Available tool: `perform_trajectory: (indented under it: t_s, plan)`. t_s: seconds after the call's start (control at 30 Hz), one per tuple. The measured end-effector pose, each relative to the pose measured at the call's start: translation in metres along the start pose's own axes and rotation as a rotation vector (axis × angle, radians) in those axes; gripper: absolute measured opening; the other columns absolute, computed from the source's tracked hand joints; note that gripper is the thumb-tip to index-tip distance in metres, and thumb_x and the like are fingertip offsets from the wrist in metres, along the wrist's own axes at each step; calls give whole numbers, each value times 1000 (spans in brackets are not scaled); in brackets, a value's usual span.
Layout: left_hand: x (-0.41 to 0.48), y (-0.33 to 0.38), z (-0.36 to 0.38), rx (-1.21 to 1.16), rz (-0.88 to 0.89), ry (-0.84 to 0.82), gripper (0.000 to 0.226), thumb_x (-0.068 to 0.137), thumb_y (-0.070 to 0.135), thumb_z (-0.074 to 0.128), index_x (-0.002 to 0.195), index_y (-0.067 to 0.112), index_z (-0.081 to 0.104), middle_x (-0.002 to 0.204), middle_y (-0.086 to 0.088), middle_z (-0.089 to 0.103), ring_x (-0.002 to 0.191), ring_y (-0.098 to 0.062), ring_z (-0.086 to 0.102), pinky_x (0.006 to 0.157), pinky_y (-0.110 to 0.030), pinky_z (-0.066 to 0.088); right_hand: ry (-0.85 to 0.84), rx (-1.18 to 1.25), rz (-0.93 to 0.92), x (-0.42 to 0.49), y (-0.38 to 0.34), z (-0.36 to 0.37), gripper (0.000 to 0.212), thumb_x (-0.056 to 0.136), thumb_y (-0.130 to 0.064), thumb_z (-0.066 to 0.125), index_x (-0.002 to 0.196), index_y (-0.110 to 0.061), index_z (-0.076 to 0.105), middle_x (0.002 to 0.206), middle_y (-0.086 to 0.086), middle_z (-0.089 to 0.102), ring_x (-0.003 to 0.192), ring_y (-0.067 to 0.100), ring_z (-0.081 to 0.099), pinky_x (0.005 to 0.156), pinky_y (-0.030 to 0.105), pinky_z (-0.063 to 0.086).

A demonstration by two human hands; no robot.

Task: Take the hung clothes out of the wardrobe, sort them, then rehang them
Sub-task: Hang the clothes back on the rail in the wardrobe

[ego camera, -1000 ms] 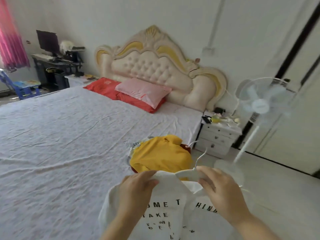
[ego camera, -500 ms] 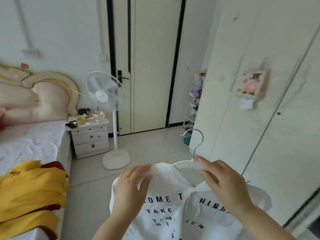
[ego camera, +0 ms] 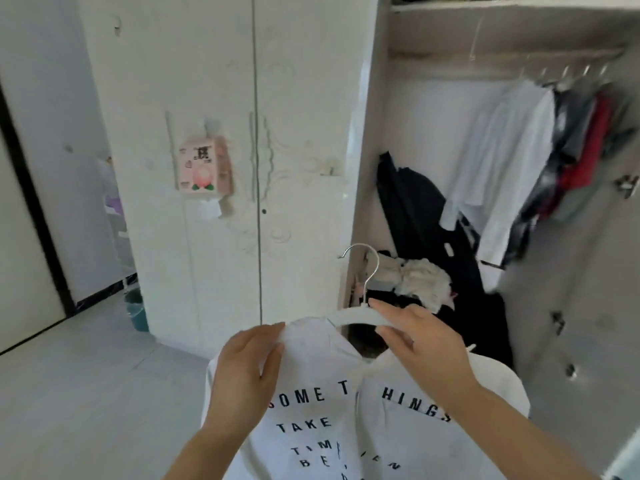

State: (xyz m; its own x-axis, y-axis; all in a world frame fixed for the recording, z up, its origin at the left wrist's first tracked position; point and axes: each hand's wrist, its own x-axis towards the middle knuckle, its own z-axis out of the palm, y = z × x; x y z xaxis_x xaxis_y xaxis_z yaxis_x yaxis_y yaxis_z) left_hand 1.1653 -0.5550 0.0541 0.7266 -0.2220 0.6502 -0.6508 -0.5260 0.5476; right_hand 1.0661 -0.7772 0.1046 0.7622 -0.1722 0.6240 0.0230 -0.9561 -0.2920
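the white printed t-shirt (ego camera: 346, 427) sits on a white hanger (ego camera: 353, 315) held out in front of the open wardrobe (ego camera: 367, 168). it is well below the rail (ego camera: 502, 57), where a white shirt (ego camera: 509, 150) and darker clothes (ego camera: 588, 143) hang bunched at the right end. the left hand (ego camera: 246, 368) pinches the cloth at the t-shirt's shoulder beside the collar. the right hand (ego camera: 422, 341) grips the hanger's other arm near the neck, fingers curled over it. the t-shirt looks light and limp, so it will likely sag and could slide off a smooth hanger arm if tilted, and the cloth itself gives no firm purchase. the hanger is the stiff part and probably the better hold. one hand at the neck just under the metal hook (ego camera: 369, 268) would keep it level and leave the hook free. the hook is thin and opens to the left, so it may need turning to meet the rail.
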Motion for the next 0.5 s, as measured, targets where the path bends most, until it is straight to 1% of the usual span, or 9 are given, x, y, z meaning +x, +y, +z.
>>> perform_trajectory:
  t_s: [0.07, 0.1, 0.17, 0.2, 0.27, 0.33, 0.4, 0.43, 0.5]
  plan:
    - [23, 11, 35, -75, 48, -62, 25, 84, 8, 64, 107, 16, 68, 100, 15, 60, 92, -7, 50, 84, -20, 33, 9, -88, 74, 6, 28, -11, 39, 88, -33, 59, 124, -45, 53, 73, -16, 48, 65, -1, 46, 56, 16, 41]
    - [34, 17, 52, -108, 61, -90, 25, 85, 8, 63, 108, 16, 67, 101, 13, 60, 92, -7, 49, 84, -21, 34, 8, -124, 110, 9, 40, -17, 39, 89, -35, 57, 125, -47, 51, 73, -18, 48, 66, -2, 47, 56, 11, 38]
    - [57, 29, 85, -153, 116, -150, 25, 86, 10, 61, 110, 16, 67, 103, 6, 64, 92, -9, 51, 84, -24, 35, 15, -183, 176, 16, 63, -28, 39, 89, -35, 56, 125, -49, 50, 70, -24, 41, 66, -6, 44, 53, 7, 31]
    - [68, 35, 101, -173, 145, -189, 26, 87, 10, 60, 111, 15, 66, 105, 3, 66, 93, -11, 54, 85, -25, 36, 29, -202, 203, 19, 74, -34, 39, 89, -34, 57, 124, -48, 51, 69, -26, 38, 66, -5, 42, 53, 6, 29]
    - [89, 47, 132, -217, 203, -257, 29, 86, 8, 60, 115, 14, 64, 111, 0, 65, 100, -18, 58, 88, -26, 37, 67, -232, 244, 26, 95, -45, 38, 88, -30, 60, 123, -45, 54, 68, -24, 37, 63, -2, 39, 55, 6, 28]
    - [106, 63, 158, -249, 256, -288, 31, 86, 6, 60, 116, 14, 63, 112, 0, 65, 102, -19, 58, 88, -26, 38, 76, -281, 299, 32, 118, -57, 39, 89, -30, 59, 124, -46, 53, 68, -20, 38, 62, 0, 40, 54, 7, 28]
    - [121, 80, 184, -281, 294, -293, 28, 86, 5, 60, 113, 13, 65, 107, -1, 67, 97, -19, 58, 85, -28, 38, 74, -319, 344, 39, 144, -65, 40, 90, -32, 57, 125, -49, 50, 69, -21, 38, 64, -2, 40, 54, 7, 26]
    - [130, 88, 197, -299, 311, -297, 26, 86, 8, 58, 111, 12, 66, 105, -1, 67, 96, -18, 58, 85, -29, 39, 72, -330, 357, 44, 156, -68, 39, 90, -32, 56, 125, -50, 49, 69, -22, 37, 64, -3, 39, 54, 7, 26]
    - [149, 101, 225, -306, 353, -320, 30, 84, 14, 51, 109, 12, 67, 102, -1, 69, 94, -17, 59, 85, -30, 39, 80, -340, 376, 56, 184, -72, 39, 90, -33, 55, 125, -49, 49, 69, -22, 36, 65, -3, 38, 54, 7, 25]
